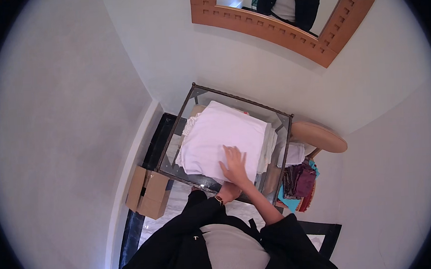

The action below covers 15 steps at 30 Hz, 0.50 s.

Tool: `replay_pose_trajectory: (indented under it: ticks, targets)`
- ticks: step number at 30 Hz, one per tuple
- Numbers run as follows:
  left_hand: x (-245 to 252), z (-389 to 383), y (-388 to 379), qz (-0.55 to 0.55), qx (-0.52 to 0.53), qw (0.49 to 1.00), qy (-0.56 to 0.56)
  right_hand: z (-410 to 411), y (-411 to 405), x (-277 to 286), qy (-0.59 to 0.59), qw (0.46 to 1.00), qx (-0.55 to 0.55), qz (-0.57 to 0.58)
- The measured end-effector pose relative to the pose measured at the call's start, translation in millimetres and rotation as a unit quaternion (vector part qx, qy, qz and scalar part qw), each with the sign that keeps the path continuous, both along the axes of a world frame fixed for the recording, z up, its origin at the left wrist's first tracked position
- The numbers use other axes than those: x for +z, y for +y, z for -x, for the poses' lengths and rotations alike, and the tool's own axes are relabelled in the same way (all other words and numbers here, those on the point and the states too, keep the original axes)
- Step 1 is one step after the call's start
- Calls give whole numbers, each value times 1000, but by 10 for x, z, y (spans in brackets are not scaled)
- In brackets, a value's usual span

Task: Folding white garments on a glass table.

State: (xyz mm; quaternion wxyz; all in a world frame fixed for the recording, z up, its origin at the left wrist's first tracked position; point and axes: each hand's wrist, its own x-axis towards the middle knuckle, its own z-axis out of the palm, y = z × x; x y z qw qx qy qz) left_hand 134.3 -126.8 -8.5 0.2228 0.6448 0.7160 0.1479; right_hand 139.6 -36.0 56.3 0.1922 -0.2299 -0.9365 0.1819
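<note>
A folded white cloth (pixel 226 130) lies on top of a stack of folded fabrics on a glass-topped metal table. Lace trim (pixel 189 125) shows along its left side, and off-white folded layers (pixel 270 147) stick out on the right. My right hand (pixel 234 166) rests on the white cloth near its front, fingers spread and nothing gripped. Just below it, my left hand (pixel 231 192), with a watch on the wrist, is at the stack's front edge. The right wrist crosses over it, and its fingers are hidden.
The table's dark metal frame (pixel 242 96) surrounds the stack. An open cardboard box (pixel 154 193) sits on the floor at left. To the right, a chair with a tan backrest (pixel 319 137) holds a white folded cloth (pixel 291 154) and dark red fabrics (pixel 304 180). A wood-framed mirror (pixel 260 26) hangs above.
</note>
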Motion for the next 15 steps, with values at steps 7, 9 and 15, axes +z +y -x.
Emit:
replay_pose_trajectory:
  ticks: [7,9,15]
  targets:
    - [547,413,-70,90,-61,963,-247,-955,343,-218,20,994,-16,103]
    - [785,808,-232,27,59,961,-270,-1102,252,-209,38,994,-10,104]
    - [617,1406,-654,-37,388,917,90,-1262,32,-78,51,987,-20,151]
